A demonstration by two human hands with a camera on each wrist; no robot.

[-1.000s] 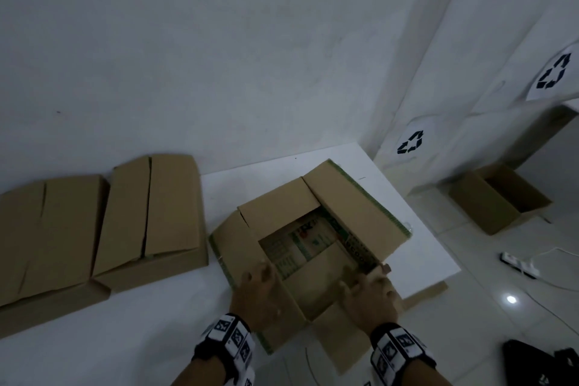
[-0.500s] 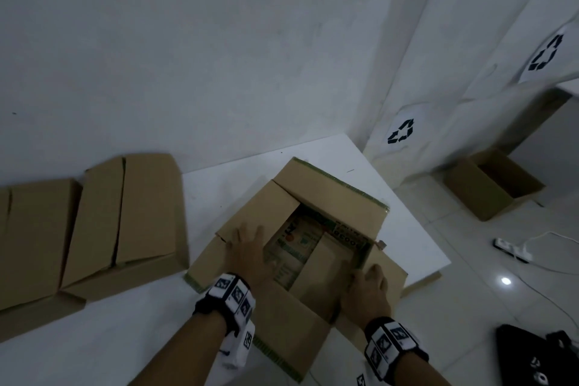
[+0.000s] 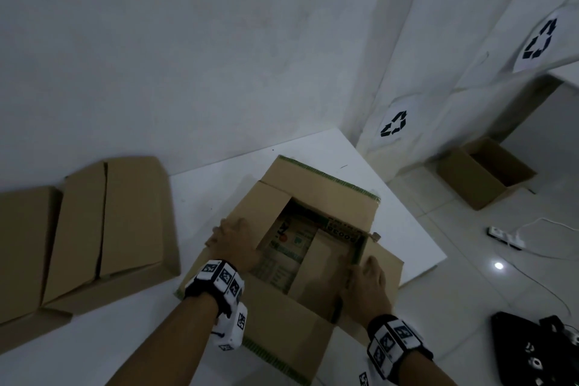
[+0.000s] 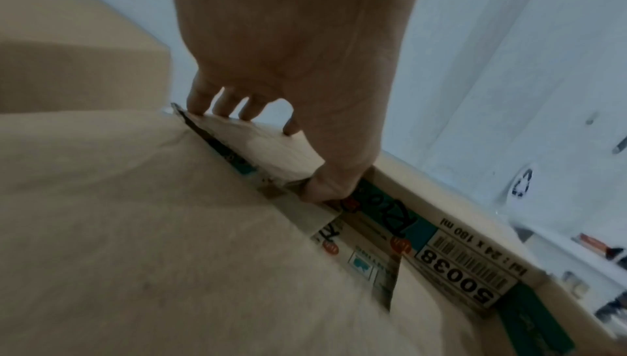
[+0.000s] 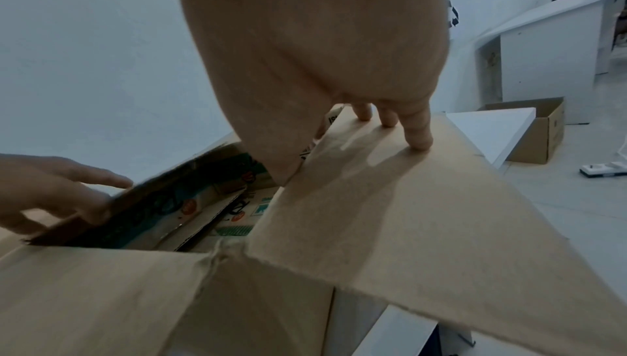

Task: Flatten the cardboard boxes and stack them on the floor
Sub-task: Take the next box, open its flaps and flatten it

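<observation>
An open brown cardboard box [image 3: 316,188] with green printed insides stands on the white table [image 3: 219,185], its top flaps spread outward. My left hand [image 3: 233,244] holds the left flap. The left wrist view shows that hand [image 4: 322,152] with its fingers lying on top of the flap [image 4: 271,152] and its thumb curled under the edge. My right hand [image 3: 365,279] lies flat on the right flap. In the right wrist view its fingers [image 5: 414,131] press straight down on that flap [image 5: 407,214], and the thumb dips inside the fold.
Two closed cardboard boxes [image 3: 125,222] [image 3: 25,244] sit on the table at the left, against the wall. On the tiled floor to the right are an open box [image 3: 482,172], a white power strip [image 3: 504,236] with its cord and a black bag [image 3: 532,351]. The table's right edge [image 3: 419,257] is close.
The box has turned and come nearer to me. My left hand has moved from the near flap onto the left flap. The right hand stays on the right flap, which now lies lower.
</observation>
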